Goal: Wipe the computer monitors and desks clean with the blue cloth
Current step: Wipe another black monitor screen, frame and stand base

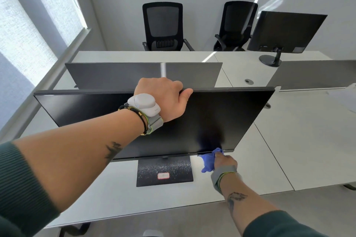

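Top edge of the near monitor (pixel 96 107) is being gripped by the left hand (pixel 165 98): fingers are being curled over the rim and out of sight behind it, thumb is being laid along the front edge. The blue cloth (pixel 209 161) is being held bunched in the right hand (pixel 224 161) and is being pressed against the screen's bottom edge, right of centre, just above the white bench (pixel 260 159). The monitor is being carried on a black rectangular stand base (pixel 163 183), on which a small red-bordered label (pixel 163 175) is being shown. A grey wrist device (pixel 144 105) is being worn on the left wrist, a grey strap on the right. A grey divider panel (pixel 134 75) is being seen just behind the monitor. A second monitor (pixel 287 31) is being seen from its back at far right on the far bench, well apart from the cloth. Two black mesh chairs (pixel 162 25) are being seen by the wall.
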Action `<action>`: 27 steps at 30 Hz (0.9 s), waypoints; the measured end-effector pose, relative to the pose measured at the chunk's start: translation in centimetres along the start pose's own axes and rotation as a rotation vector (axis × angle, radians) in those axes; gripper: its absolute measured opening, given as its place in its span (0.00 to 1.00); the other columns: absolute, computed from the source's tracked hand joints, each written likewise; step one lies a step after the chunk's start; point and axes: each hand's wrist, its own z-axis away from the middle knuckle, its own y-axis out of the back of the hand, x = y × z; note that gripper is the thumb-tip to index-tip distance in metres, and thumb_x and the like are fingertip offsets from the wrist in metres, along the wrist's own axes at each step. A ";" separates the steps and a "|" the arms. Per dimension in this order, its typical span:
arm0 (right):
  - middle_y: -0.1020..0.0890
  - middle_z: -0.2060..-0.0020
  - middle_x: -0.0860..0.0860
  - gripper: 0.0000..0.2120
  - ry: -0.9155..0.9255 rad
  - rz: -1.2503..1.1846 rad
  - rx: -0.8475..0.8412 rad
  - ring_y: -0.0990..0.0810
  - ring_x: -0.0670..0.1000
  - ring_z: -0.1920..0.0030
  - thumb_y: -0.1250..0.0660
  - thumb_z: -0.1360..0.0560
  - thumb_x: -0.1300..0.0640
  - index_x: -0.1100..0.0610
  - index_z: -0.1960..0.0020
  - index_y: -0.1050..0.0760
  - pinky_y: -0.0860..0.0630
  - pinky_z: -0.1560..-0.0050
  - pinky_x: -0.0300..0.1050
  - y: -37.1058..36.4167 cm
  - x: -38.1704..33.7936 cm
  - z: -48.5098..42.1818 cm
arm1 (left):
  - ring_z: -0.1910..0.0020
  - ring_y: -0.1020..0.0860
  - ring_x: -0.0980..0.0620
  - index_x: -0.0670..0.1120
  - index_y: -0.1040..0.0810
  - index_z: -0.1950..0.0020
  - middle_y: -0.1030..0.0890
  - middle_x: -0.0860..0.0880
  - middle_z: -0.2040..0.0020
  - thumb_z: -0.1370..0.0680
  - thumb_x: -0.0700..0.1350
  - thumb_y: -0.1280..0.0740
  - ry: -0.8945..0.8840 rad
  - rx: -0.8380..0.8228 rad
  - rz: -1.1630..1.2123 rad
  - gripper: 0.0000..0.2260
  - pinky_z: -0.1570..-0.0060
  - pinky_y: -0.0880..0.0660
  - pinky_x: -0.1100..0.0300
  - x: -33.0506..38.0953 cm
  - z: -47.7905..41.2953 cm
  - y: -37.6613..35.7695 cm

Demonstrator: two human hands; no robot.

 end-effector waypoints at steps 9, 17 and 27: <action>0.18 0.68 0.54 0.09 0.005 0.004 -0.312 0.17 0.59 0.63 0.32 0.28 0.52 0.57 0.62 0.22 0.17 0.56 0.54 -6.4 1.3 1.8 | 0.69 0.25 0.49 0.46 0.27 0.66 0.24 0.51 0.69 0.20 0.65 0.50 0.044 -0.192 0.005 0.28 0.65 0.32 0.60 1.7 -3.6 1.4; 0.19 0.67 0.57 0.10 0.013 -0.051 -0.242 0.22 0.54 0.70 0.32 0.25 0.54 0.60 0.60 0.23 0.27 0.73 0.38 -0.2 0.9 -1.8 | 0.71 0.30 0.51 0.51 0.33 0.63 0.28 0.54 0.68 0.19 0.68 0.55 -0.118 -0.166 0.002 0.26 0.66 0.33 0.57 9.9 -5.9 -0.9; 0.21 0.75 0.54 0.12 0.017 -0.100 -0.270 0.19 0.58 0.69 0.29 0.29 0.54 0.63 0.63 0.24 0.23 0.70 0.43 0.5 1.6 -3.0 | 0.66 0.27 0.46 0.53 0.30 0.58 0.30 0.54 0.69 0.19 0.68 0.56 -0.130 -0.169 -0.027 0.25 0.66 0.35 0.56 10.7 -5.8 -0.9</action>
